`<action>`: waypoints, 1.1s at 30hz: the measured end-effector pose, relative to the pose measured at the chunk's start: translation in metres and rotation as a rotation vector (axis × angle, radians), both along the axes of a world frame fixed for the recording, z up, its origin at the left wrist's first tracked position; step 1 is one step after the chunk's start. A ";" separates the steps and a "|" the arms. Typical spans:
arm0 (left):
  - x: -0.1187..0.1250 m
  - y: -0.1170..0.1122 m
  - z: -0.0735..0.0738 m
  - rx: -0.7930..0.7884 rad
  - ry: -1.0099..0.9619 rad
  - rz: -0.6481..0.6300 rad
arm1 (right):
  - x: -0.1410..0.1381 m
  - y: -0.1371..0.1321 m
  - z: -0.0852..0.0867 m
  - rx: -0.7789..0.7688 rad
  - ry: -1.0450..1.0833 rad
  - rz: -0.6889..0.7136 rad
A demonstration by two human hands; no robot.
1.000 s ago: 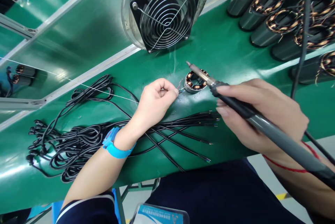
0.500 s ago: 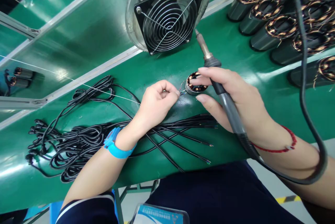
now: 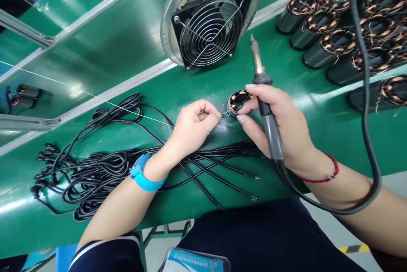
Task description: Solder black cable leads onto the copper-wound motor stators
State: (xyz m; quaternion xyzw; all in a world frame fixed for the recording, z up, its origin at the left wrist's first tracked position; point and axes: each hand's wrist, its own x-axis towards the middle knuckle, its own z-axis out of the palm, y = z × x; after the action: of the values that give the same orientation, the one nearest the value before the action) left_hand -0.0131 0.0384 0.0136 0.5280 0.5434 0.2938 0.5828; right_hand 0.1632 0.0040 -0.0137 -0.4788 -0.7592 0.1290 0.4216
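My left hand (image 3: pixel 192 126) is closed in a pinch on thin wire leads right beside a small copper-wound stator (image 3: pixel 238 101) on the green bench (image 3: pixel 286 64). A fine solder wire (image 3: pixel 95 97) runs from the far left to that hand. My right hand (image 3: pixel 280 126) grips a soldering iron (image 3: pixel 264 94) whose tip points up and away toward the fan. That hand's fingertips touch the stator's near rim. A blue wrist strap is on my left wrist, a red cord on my right.
A caged extraction fan (image 3: pixel 210 22) stands just behind the stator. Rows of dark wound stators (image 3: pixel 343 30) fill the right back. A tangle of black cables (image 3: pixel 95 166) lies at the left, its stripped ends under my hands. The iron's cord (image 3: pixel 365 94) loops at the right.
The soldering iron swung from lying over the stator to pointing up toward the fan. My right hand moved in and put its fingertips on the stator. My left hand held its pinch.
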 end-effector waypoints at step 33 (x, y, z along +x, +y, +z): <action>-0.009 -0.001 -0.009 0.499 0.238 -0.066 | 0.010 0.012 0.003 -0.062 -0.051 0.221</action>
State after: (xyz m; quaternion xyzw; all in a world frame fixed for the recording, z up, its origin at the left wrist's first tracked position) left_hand -0.0223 0.0375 0.0041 0.7032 0.5016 0.3353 0.3761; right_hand 0.1732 0.0163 -0.0110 -0.4082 -0.8133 0.1858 0.3706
